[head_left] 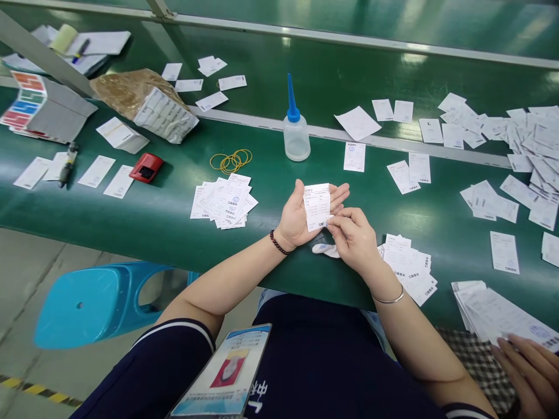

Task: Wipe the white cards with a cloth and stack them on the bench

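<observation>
My left hand (pixel 293 220) is palm up above the bench's front edge, fingers stretched out flat. A small printed white card (pixel 317 206) lies across its palm and fingers, print upward. My right hand (pixel 356 237) is closed in a pinch on a wad of white cloth (pixel 326 250), touching the card's lower right corner. Part of the cloth hangs under the fingers; the rest is hidden by them. To the left of my hands is a pile of similar cards (pixel 227 201). Another card pile (pixel 408 265) lies beside my right forearm, which partly covers it.
A squeeze bottle (pixel 297 137) with a blue nozzle stands behind my hands. Rubber bands (pixel 231 161), a red device (pixel 146 168) and a wrapped bundle (pixel 148 105) are leftward. Many loose cards (pixel 541 145) cover the right. A co-worker's hand (pixel 530 372) holds cards there. A blue stool (pixel 87 302) stands below.
</observation>
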A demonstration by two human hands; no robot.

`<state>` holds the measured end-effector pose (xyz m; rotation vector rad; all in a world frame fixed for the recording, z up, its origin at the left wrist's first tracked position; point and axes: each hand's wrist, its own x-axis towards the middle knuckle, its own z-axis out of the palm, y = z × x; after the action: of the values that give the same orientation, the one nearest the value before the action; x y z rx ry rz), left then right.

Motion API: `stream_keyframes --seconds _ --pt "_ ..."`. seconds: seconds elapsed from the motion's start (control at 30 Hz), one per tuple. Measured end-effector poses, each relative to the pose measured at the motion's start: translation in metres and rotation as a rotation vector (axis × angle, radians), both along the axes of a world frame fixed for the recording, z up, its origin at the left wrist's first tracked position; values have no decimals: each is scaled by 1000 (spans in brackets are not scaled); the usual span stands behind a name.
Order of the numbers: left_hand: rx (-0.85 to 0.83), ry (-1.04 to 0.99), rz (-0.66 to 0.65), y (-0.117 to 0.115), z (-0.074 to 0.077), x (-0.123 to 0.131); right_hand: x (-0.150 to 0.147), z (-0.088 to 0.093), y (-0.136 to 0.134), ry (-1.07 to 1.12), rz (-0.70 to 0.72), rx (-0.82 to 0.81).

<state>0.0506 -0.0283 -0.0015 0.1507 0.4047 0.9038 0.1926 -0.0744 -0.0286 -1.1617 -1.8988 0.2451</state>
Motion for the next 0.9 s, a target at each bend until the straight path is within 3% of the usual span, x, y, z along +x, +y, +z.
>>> stream_keyframes --seconds 0.13,0.33,0.6,0.9 --pt "-52 7 -56 -5 2 4 -2 2 1 33 -80 58" --pt "11 -5 -9 -1 -2 1 -3 1 -4 -15 13 -64" --pt "-67 -31 5 -7 0 8 -9 -2 -5 28 -143 -22" --pt "65 -1 25 -5 -2 3 -25 5 -15 64 7 -77"
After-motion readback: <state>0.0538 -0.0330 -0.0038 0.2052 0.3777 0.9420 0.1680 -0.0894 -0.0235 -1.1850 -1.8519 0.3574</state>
